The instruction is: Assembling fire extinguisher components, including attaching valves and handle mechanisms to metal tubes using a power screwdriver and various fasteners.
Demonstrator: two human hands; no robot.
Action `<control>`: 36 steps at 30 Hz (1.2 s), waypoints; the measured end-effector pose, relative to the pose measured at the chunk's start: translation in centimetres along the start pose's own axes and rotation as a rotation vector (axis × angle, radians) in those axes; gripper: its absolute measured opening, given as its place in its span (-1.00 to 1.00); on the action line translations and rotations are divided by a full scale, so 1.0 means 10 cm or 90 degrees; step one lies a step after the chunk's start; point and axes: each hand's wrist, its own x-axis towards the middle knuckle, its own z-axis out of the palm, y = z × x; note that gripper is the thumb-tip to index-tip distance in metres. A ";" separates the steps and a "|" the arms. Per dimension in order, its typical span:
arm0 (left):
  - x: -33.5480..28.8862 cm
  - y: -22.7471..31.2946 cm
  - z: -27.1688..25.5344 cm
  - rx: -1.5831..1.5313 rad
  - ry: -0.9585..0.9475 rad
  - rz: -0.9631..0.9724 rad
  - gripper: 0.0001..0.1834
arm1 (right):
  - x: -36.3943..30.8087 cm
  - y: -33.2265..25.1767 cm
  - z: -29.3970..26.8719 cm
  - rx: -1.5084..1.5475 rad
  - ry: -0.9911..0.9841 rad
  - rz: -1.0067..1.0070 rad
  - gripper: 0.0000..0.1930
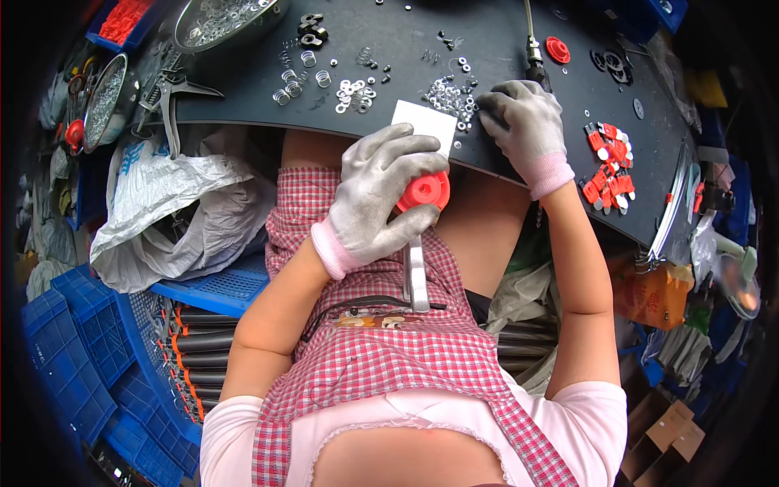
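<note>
Checked red-and-white apron cloth over a pink top fills the bottom of the view, closest of all. Beyond it spreads the dark worktable, its curved near edge running across the upper half. To the left, below the table edge, sit a crumpled white plastic bag and stacked blue crates. A round metal bowl of small silvery parts stands at the table's far left. The left hand, in a grey knit glove, is closed around a red round plastic part just off the table's near edge, above the lap; a flat grey metal piece hangs down from under it (how the two join is hidden by the glove). The right hand, gloved the same, rests palm-down on the table with fingers curled over a scatter of small metal washers; whether it pinches one I cannot tell. A white card lies between the hands at the table edge. Right of the right hand lies a heap of small red plastic pieces. Further washers and springs lie well apart at centre.
</note>
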 end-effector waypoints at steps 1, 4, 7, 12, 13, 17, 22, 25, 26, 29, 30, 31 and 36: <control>0.01 0.02 -0.02 0.027 -0.027 -0.009 -0.52 | 0.02 0.01 0.02 0.000 -0.001 -0.002 -0.83; 0.00 0.03 0.00 0.040 -0.013 -0.050 -0.49 | 0.05 0.03 0.04 0.013 -0.014 -0.020 -0.83; -0.04 -0.05 0.10 -0.145 0.027 -0.159 -0.46 | 0.06 0.03 0.04 0.035 -0.004 -0.016 -0.82; -0.05 -0.05 0.16 -0.166 0.055 -0.169 -0.44 | 0.09 0.08 -0.10 -0.022 0.032 0.074 -0.75; -0.06 -0.05 0.18 -0.175 0.067 -0.165 -0.43 | 0.08 0.10 -0.10 -0.025 0.031 0.074 -0.75; -0.06 0.00 0.24 -0.177 0.118 -0.195 -0.38 | 0.08 0.09 -0.06 -0.049 0.020 0.031 -0.79; -0.03 0.01 0.19 -0.093 0.117 -0.157 -0.36 | 0.18 0.03 -0.09 -0.099 -0.058 0.087 -0.84; -0.04 0.00 0.22 -0.099 0.135 -0.149 -0.34 | 0.21 0.05 -0.09 -0.129 -0.106 0.097 -0.82; -0.04 -0.02 0.23 -0.147 0.124 -0.168 -0.33 | 0.21 0.08 -0.09 -0.126 -0.107 0.094 -0.82; -0.06 -0.07 0.24 -0.243 0.105 -0.208 -0.30 | 0.20 0.08 -0.11 -0.069 -0.095 0.068 -0.80; -0.08 -0.08 0.21 -0.280 0.100 -0.202 -0.31 | 0.17 0.04 -0.18 0.028 0.017 -0.018 -0.83; -0.07 -0.09 0.19 -0.315 0.099 -0.194 -0.31 | 0.16 -0.02 -0.26 0.124 0.130 -0.106 -0.85; -0.02 0.04 0.08 -0.126 0.035 -0.141 -0.44 | -0.06 -0.61 -0.50 0.390 0.077 -0.156 -0.82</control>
